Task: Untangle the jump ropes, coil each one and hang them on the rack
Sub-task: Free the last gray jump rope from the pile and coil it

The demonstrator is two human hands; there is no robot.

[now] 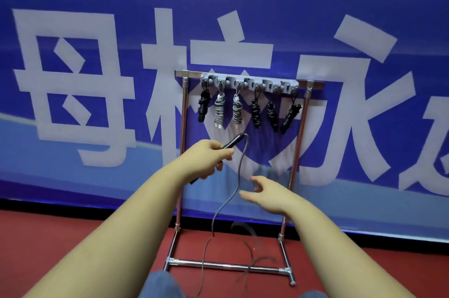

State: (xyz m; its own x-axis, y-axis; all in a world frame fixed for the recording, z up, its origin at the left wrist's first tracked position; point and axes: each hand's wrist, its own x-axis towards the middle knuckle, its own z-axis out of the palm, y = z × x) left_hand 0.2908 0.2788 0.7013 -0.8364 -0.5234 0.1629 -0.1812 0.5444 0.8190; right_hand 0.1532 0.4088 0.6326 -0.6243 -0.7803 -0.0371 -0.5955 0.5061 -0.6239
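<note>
Left fingers (223,153) are gripping the black handle (233,140); right hand (267,192), spread empty at four o'clock, should be catching the cord (239,176) for even coiling.

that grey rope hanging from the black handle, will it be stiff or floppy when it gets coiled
Probably floppy: the grey rope curves loosely down from the black handle in the left hand and trails on the red floor. Likely light, since it sways into bends. It may spring back, so coils could loosen.
</note>
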